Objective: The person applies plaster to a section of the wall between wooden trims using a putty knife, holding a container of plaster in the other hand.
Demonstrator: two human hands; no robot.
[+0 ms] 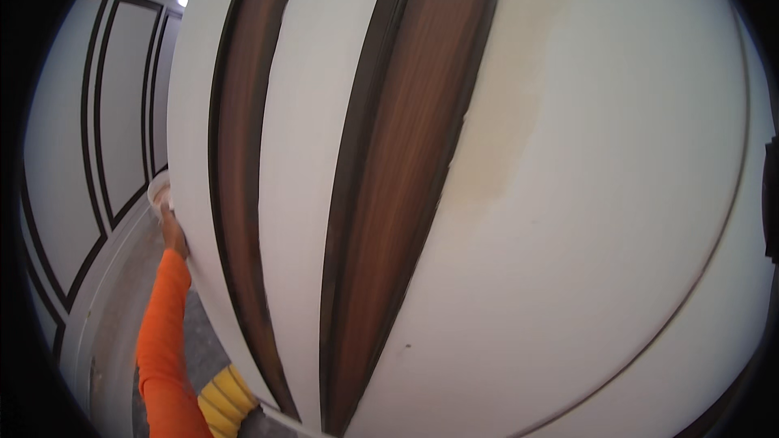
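My left hand [173,233], at the end of an outstretched orange sleeve [165,341], grips a small white tub [156,191] by its near side. The tub is beside the left edge of the white wall panel [617,162]. Something pale pinkish shows inside it, too small to make out. A beige, damp-looking patch [505,130] runs down the panel along the right side of a wide dark-brown wood strip [422,130]. My right hand is out of view.
A narrower wood strip [243,113] with black edging stands further left. Beyond the corner, another wall carries pale panels framed in black [126,97]. A yellow ribbed hose [225,401] lies low on the grey floor [203,337], near my left arm.
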